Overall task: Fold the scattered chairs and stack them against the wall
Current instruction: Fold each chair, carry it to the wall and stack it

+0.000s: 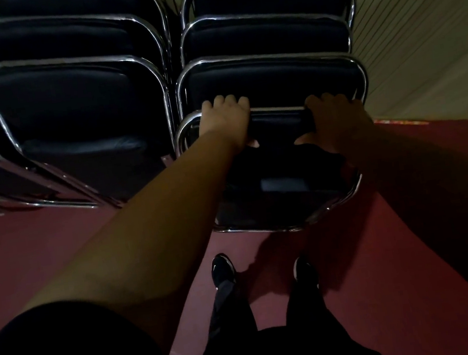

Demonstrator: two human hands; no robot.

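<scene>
Now: folded chair (280, 171), held by L hand (228, 121) & R hand (335, 115), fingers (227, 100) curled over top rail (277, 109); set frontmost at stack (267, 37) by wall (416, 31). Step: stacking. Next prob. needed: flush push, release.

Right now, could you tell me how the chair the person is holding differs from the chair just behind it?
The held chair is gripped at its top rail by the left hand and right hand; the chair behind is gripped by neither. The held chair shows down to its lower frame; the chair behind shows only its backrest. Both have dark padding and chrome tubing.
</scene>
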